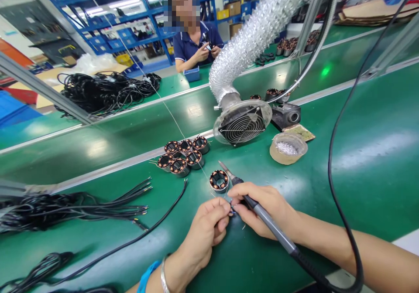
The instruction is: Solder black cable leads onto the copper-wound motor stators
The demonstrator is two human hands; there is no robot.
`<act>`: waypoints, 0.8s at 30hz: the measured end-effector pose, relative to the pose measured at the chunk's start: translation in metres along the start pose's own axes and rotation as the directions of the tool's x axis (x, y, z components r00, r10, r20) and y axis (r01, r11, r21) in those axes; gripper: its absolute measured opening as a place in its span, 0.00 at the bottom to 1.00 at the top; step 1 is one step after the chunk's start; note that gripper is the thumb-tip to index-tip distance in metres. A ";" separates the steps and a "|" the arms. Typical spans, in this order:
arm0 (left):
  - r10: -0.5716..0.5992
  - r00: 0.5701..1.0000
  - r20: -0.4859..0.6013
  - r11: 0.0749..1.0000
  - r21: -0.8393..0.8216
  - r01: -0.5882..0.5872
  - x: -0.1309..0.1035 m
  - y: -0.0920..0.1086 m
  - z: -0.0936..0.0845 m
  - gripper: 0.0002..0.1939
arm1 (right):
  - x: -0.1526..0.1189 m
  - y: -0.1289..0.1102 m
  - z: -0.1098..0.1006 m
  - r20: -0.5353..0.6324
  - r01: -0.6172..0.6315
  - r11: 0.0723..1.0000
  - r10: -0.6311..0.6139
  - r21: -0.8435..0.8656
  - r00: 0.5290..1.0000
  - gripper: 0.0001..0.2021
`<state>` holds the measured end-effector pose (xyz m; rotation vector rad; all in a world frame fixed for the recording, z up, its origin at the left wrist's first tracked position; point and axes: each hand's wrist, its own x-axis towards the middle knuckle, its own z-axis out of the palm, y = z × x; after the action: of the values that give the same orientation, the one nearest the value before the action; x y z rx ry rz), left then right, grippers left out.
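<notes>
My right hand (265,208) is closed around a soldering iron (266,219), whose tip points up and left past a motor stator (219,181) with copper windings. My left hand (211,221) is closed in a pinch just in front of that stator. Its fingertips meet those of my right hand at some small, thin pieces, too small to name for certain. Thin wire ends show beside the fingers. A single black cable (144,234) with a stripped end lies on the green bench to the left of my left hand.
Several stators (178,167) stand grouped behind the hands. A fume extractor fan (244,125) hangs on a silver duct (255,35). A round tub (288,149) and an iron holder (288,116) stand right. Bundled black cables (65,212) lie left. A person (198,44) works across the bench.
</notes>
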<state>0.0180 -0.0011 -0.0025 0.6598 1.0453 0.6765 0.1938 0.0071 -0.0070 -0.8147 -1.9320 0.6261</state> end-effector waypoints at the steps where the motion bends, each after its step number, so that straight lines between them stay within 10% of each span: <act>1: 0.004 1.000 -0.003 1.000 0.004 -0.004 0.000 0.000 0.000 0.17 | 0.000 0.000 -0.001 0.008 -0.005 1.000 0.005 0.003 1.000 0.14; 12: 0.147 0.974 -0.173 0.963 0.251 -0.100 -0.003 0.002 0.011 0.18 | -0.003 0.006 -0.015 0.114 0.217 0.954 -0.197 -0.205 0.974 0.12; 24: 0.200 0.968 -0.153 0.946 0.289 -0.149 -0.006 -0.011 0.007 0.16 | -0.022 -0.024 -0.042 -0.166 -0.027 0.999 0.032 0.028 0.986 0.15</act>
<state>0.0245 -0.0131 -0.0051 0.9562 1.2728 0.7624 0.2327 -0.0211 0.0164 -0.8540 -1.7598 0.5801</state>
